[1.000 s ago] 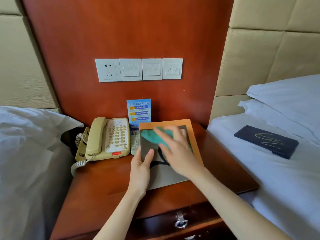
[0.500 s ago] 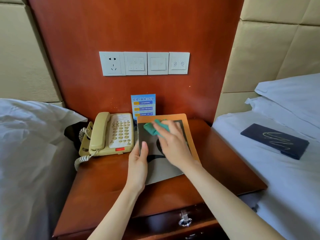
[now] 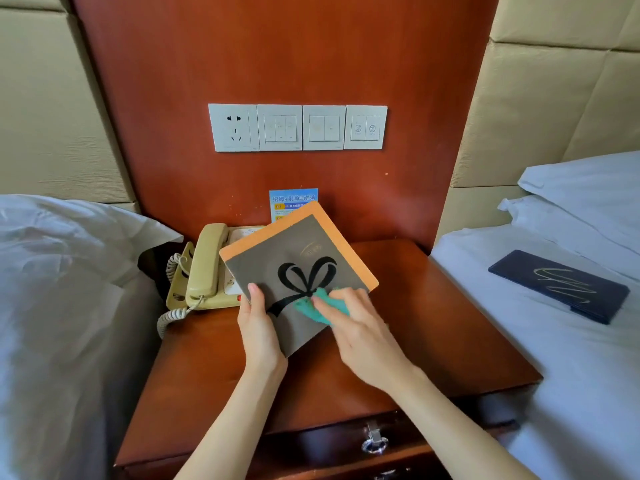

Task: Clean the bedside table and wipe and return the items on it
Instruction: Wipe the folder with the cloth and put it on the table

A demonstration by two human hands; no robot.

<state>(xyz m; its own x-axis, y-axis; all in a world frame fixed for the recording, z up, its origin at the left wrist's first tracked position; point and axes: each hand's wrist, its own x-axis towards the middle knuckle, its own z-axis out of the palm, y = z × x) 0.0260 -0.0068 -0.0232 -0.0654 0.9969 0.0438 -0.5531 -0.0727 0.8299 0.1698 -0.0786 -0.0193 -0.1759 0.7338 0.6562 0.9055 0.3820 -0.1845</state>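
Note:
A grey booklet [image 3: 277,258] with an orange border and a black bow print is lifted and tilted above the wooden bedside table [image 3: 433,323]. My left hand [image 3: 258,323] grips its lower left edge, thumb on the cover. My right hand [image 3: 360,327] presses a teal cloth [image 3: 318,308] against the booklet's lower right part. A beige corded telephone [image 3: 204,265] sits at the table's back left, partly hidden by the booklet. A blue notice card [image 3: 292,202] leans on the wooden wall panel behind.
White bedding [image 3: 62,289] borders the table on the left, and a bed [image 3: 554,358] with pillows lies on the right, with a dark folder [image 3: 557,285] on it. A drawer with a metal handle [image 3: 375,441] is below the tabletop. A socket and switches [image 3: 298,128] are on the wall.
The booklet lay flat on the table; now my left hand has lifted and turned it. My right hand with the cloth slid from the booklet's top toward its lower part.

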